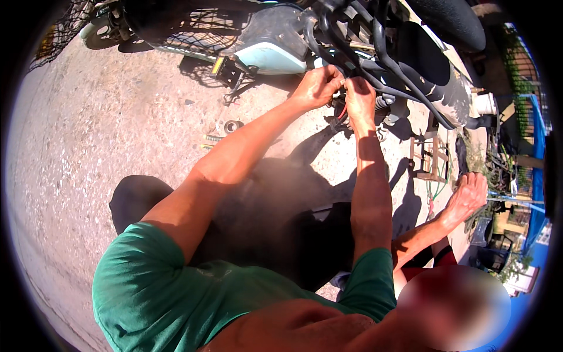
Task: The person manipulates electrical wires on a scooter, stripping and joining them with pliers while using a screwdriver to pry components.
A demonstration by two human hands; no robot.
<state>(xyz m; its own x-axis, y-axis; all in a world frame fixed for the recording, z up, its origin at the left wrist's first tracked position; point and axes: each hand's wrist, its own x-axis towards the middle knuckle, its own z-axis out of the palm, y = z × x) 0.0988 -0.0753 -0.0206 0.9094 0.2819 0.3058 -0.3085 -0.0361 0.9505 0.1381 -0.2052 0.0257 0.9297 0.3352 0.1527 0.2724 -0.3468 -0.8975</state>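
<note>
Fingertip work seems to be the step in hand: the left hand [316, 89] and right hand [360, 98] are close together beside a pale-blue and black motor scooter [272, 57], near its black tubular bars [384, 58]. Each grip looks curled inward, but I cannot tell whether the fingers are clamped on anything. A red cable [343, 111] shows just beside the right hand; the next move probably calls for a fine, steady pinch with both hands. Among containers, a black wire basket [199, 26] is at the scooter and a white bucket [485, 104] stands beyond; their contents cannot be made out. A tape roll [233, 126] lies on the ground [117, 117].
</note>
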